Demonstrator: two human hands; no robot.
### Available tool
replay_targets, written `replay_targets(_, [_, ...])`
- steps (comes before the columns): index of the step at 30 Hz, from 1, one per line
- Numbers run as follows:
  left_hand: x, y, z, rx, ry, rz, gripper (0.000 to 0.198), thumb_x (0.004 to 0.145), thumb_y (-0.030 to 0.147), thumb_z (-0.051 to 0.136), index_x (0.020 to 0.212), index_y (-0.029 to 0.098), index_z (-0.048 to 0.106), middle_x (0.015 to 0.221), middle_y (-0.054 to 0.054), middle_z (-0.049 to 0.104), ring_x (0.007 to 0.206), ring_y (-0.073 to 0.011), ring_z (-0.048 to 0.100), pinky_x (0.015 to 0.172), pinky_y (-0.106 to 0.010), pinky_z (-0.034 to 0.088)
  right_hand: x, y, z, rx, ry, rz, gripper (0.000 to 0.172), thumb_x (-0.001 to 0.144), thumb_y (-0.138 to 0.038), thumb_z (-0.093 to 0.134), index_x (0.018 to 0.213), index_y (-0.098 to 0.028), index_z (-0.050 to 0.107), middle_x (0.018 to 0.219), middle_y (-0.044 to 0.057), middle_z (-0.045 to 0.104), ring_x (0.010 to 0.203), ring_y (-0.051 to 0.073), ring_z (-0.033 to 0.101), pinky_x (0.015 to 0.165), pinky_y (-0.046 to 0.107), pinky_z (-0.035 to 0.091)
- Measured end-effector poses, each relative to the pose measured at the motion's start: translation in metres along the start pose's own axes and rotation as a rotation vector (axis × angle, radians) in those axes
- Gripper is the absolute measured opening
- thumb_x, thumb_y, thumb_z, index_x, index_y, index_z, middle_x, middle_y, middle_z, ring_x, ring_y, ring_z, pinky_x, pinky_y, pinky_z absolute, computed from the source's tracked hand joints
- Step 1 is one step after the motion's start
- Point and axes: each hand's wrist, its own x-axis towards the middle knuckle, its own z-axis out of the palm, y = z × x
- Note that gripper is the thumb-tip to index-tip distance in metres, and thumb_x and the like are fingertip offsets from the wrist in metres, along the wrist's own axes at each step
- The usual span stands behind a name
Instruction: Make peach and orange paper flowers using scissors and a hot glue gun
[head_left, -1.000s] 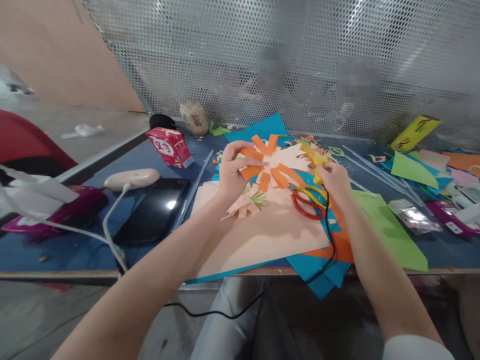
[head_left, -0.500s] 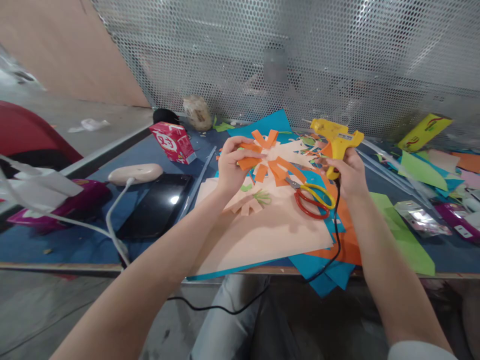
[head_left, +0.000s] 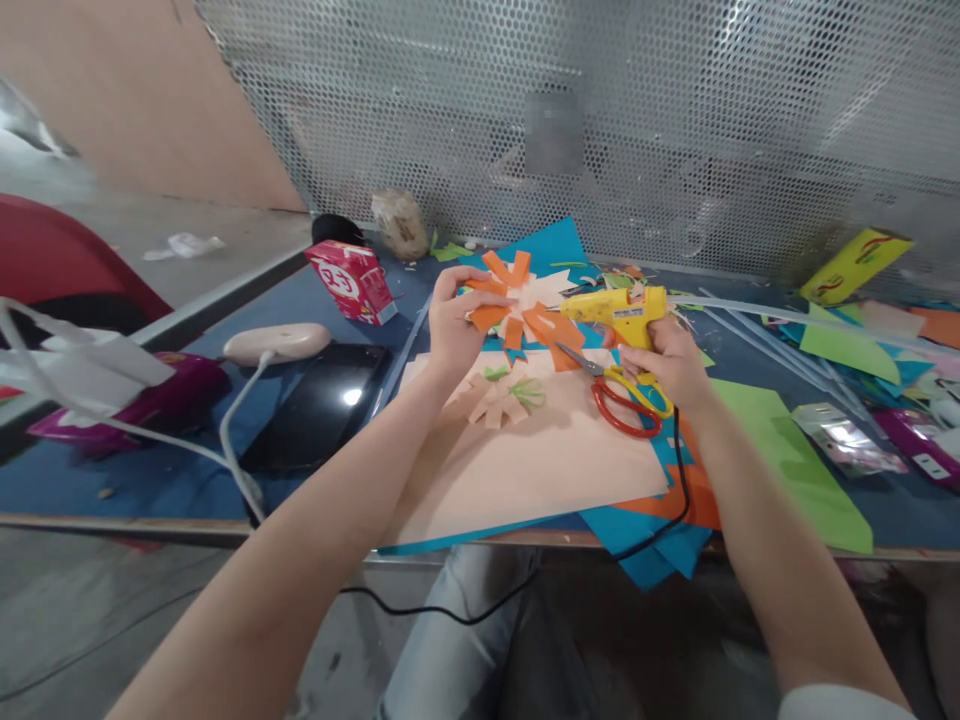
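My left hand is closed on the left side of an orange paper flower with a pale centre, held above the papers. In my right hand is a yellow hot glue gun, gripped by its handle. Its nozzle points left and lies close to the flower's right petals; whether it touches them I cannot tell. Scissors with red and yellow handles lie just below the gun. Beneath the flower, a peach paper flower with green strips rests on a peach sheet.
Left of the papers are a black phone, a white device on a cable and a red box. Blue, orange and green sheets lie to the right. A yellow box stands near the perforated metal screen.
My right hand has brought the glue gun left and down, turning its nozzle toward the orange flower. My left hand has shifted slightly left with the flower.
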Motion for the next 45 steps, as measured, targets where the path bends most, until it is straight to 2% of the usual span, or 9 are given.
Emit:
replay_targets(3, [-0.0004, 0.0001, 0.0002, 0.012, -0.005, 0.006, 0.005, 0.073, 0.024, 0.066, 0.077, 0.025, 0.068, 0.097, -0.001, 0.055, 0.093, -0.0167, 0.053, 0.086, -0.032, 0.047, 0.0003, -0.0005, 0.0013, 0.006, 0.004, 0.018, 0.020, 0.069, -0.030, 0.066, 0.079, -0.017, 0.054, 0.053, -0.006, 0.046, 0.042, 0.007, 0.041, 0.042, 0.025, 0.036])
replay_targets(8, [-0.0008, -0.0005, 0.0011, 0.008, 0.012, 0.015, 0.003, 0.074, 0.023, 0.065, 0.075, 0.024, 0.067, 0.096, -0.001, 0.054, 0.093, -0.0166, 0.053, 0.086, -0.032, 0.047, 0.0000, -0.0002, 0.0020, 0.035, 0.008, 0.042, 0.022, 0.068, -0.029, 0.067, 0.080, -0.018, 0.052, 0.066, -0.003, 0.053, 0.044, 0.006, 0.041, 0.042, 0.025, 0.037])
replay_targets(16, [-0.0011, -0.0010, 0.0015, -0.004, 0.012, -0.008, 0.004, 0.072, 0.024, 0.067, 0.076, 0.026, 0.068, 0.096, -0.001, 0.054, 0.093, -0.0167, 0.053, 0.087, -0.033, 0.047, -0.0014, -0.0017, 0.0066, 0.054, 0.011, 0.042, 0.025, 0.067, -0.032, 0.069, 0.080, -0.020, 0.051, 0.064, -0.004, 0.050, 0.043, 0.005, 0.037, 0.040, 0.024, 0.033])
replay_targets(29, [-0.0015, -0.0017, 0.0010, -0.022, 0.006, 0.005, 0.006, 0.073, 0.022, 0.067, 0.075, 0.027, 0.070, 0.096, -0.001, 0.054, 0.094, -0.0174, 0.054, 0.088, -0.034, 0.046, -0.0006, 0.0013, 0.0044, -0.067, 0.038, 0.037, 0.019, 0.069, -0.029, 0.066, 0.079, -0.021, 0.051, 0.060, -0.005, 0.048, 0.044, 0.007, 0.039, 0.045, 0.025, 0.034])
replay_targets(38, [-0.0027, -0.0019, 0.0036, 0.010, 0.004, 0.018, 0.003, 0.074, 0.025, 0.066, 0.075, 0.025, 0.070, 0.096, -0.001, 0.054, 0.092, -0.0161, 0.055, 0.087, -0.033, 0.048, -0.0004, 0.0001, 0.0055, -0.044, 0.059, 0.026, 0.022, 0.070, -0.029, 0.066, 0.077, -0.020, 0.048, 0.056, -0.006, 0.045, 0.041, 0.006, 0.038, 0.044, 0.026, 0.032])
replay_targets(45, [-0.0029, -0.0011, 0.0033, 0.001, 0.006, 0.046, 0.004, 0.073, 0.024, 0.068, 0.073, 0.026, 0.071, 0.095, -0.001, 0.055, 0.092, -0.0157, 0.055, 0.086, -0.033, 0.048, 0.0004, 0.0005, 0.0057, -0.045, 0.085, 0.028, 0.019, 0.068, -0.024, 0.064, 0.079, -0.020, 0.049, 0.062, -0.005, 0.049, 0.041, 0.006, 0.039, 0.044, 0.026, 0.033])
